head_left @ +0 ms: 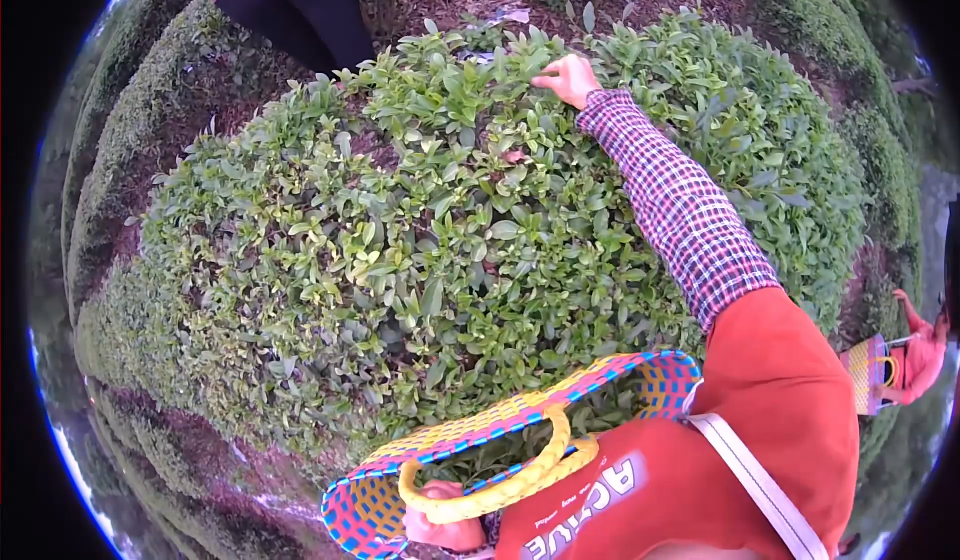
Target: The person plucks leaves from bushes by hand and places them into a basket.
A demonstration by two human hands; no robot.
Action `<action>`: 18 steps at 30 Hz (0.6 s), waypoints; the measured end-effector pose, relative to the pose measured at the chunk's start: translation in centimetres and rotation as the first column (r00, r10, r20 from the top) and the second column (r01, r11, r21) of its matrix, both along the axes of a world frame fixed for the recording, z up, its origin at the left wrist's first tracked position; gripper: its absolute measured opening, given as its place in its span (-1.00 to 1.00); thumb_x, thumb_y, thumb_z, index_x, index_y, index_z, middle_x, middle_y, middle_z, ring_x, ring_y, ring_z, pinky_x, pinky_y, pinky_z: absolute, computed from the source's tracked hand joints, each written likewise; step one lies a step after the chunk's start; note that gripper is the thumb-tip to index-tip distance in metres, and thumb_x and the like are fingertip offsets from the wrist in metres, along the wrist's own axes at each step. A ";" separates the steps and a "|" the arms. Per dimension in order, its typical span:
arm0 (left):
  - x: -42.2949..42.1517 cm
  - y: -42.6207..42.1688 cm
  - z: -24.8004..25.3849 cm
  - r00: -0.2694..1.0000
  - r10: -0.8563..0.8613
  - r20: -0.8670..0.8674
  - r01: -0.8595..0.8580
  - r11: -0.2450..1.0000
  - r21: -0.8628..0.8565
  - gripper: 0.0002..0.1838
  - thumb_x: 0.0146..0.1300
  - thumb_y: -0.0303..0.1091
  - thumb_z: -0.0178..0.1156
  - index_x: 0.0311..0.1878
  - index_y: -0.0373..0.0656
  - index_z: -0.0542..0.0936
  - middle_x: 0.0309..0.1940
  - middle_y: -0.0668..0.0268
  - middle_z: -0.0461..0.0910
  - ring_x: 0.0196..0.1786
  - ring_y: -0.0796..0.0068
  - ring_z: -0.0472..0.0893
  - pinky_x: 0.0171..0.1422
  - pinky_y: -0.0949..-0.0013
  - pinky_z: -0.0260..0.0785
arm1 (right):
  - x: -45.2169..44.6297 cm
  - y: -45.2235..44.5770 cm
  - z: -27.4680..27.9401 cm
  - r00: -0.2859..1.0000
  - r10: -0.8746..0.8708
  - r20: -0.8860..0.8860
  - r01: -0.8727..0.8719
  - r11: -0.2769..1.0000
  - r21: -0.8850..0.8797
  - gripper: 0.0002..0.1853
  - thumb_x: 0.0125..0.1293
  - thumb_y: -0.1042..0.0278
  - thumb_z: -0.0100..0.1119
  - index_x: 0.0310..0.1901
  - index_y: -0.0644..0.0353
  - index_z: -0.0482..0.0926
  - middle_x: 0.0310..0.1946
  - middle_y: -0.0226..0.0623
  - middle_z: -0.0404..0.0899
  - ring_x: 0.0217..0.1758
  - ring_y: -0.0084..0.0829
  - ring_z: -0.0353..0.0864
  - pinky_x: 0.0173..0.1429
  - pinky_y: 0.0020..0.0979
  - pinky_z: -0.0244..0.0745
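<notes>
My right hand (570, 81) reaches to the far side of a leafy green bush (430, 210), its fingers drawn together at the top leaves. Whatever lies between those fingertips is too small to make out. Close to my body hangs a woven basket (480, 425) in yellow, pink and blue, with green leaves (505, 452) inside. My left hand (445, 530) is at the basket's near left end, curled and partly covered by the yellow handle (500, 500). What it grips, if anything, is hidden.
Another person in dark trousers (300, 10) stands beyond the bush at upper left. At the right edge a person in red (918, 360) has a yellow and pink basket (864, 372). More bush rows (130, 150) run alongside. A white strap (755, 480) crosses my red clothing.
</notes>
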State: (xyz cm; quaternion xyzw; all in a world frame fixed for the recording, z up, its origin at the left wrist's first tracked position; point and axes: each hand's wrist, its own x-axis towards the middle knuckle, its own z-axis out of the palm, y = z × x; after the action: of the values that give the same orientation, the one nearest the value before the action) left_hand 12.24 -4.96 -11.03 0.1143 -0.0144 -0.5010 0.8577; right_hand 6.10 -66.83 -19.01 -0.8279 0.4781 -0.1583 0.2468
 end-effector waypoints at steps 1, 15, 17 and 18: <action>0.3 0.0 0.0 1.000 -0.008 0.029 0.008 1.000 0.002 -0.49 0.20 -0.23 -0.16 0.23 -0.17 0.20 0.07 0.08 0.38 0.19 0.14 0.31 0.34 -0.02 -0.05 | -0.6 0.2 -0.6 0.984 -0.078 0.163 0.052 0.987 0.154 -0.62 -0.03 0.21 0.31 -0.24 0.33 0.59 -0.37 -0.05 0.59 -0.45 -0.43 0.58 -0.34 -0.43 0.51; -3.9 -7.7 8.0 0.370 -0.309 0.876 -0.827 0.320 0.463 -0.64 0.28 -0.38 -0.08 -0.67 -0.17 0.20 -0.74 0.35 0.30 -0.65 0.61 0.31 -0.53 0.50 0.19 | -14.8 23.3 21.5 0.792 0.240 0.561 -0.510 0.765 0.393 -0.79 0.10 0.28 0.16 -0.53 0.27 0.59 -0.77 -0.39 0.47 -0.67 -0.64 0.49 -0.52 -0.54 0.41; -4.0 -6.6 6.9 0.340 -0.293 0.894 -0.851 0.307 0.425 -0.62 0.29 -0.37 -0.08 -0.67 -0.16 0.18 -0.76 0.41 0.23 -0.65 0.67 0.22 -0.56 0.54 0.08 | -16.7 28.2 16.7 0.492 0.779 0.389 -0.856 0.514 0.053 -0.75 0.02 0.21 0.26 -0.41 0.25 0.61 -0.70 -0.32 0.51 -0.64 -0.54 0.52 -0.51 -0.50 0.41; -4.4 -6.5 6.9 0.359 -0.235 0.903 -0.843 0.334 0.422 -0.63 0.28 -0.37 -0.07 -0.67 -0.16 0.19 -0.75 0.40 0.24 -0.65 0.66 0.23 -0.56 0.54 0.09 | -17.3 30.2 15.7 0.399 0.884 0.242 -0.917 0.383 0.112 -0.73 -0.02 0.19 0.29 -0.38 0.24 0.61 -0.66 -0.30 0.53 -0.63 -0.52 0.53 -0.52 -0.49 0.40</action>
State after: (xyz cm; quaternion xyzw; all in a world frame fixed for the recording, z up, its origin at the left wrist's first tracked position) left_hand 7.87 -11.48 -4.12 0.7834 -0.1589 -0.0621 0.5977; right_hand -11.22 -36.60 -3.36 -0.9064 -0.0533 -0.0013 0.4191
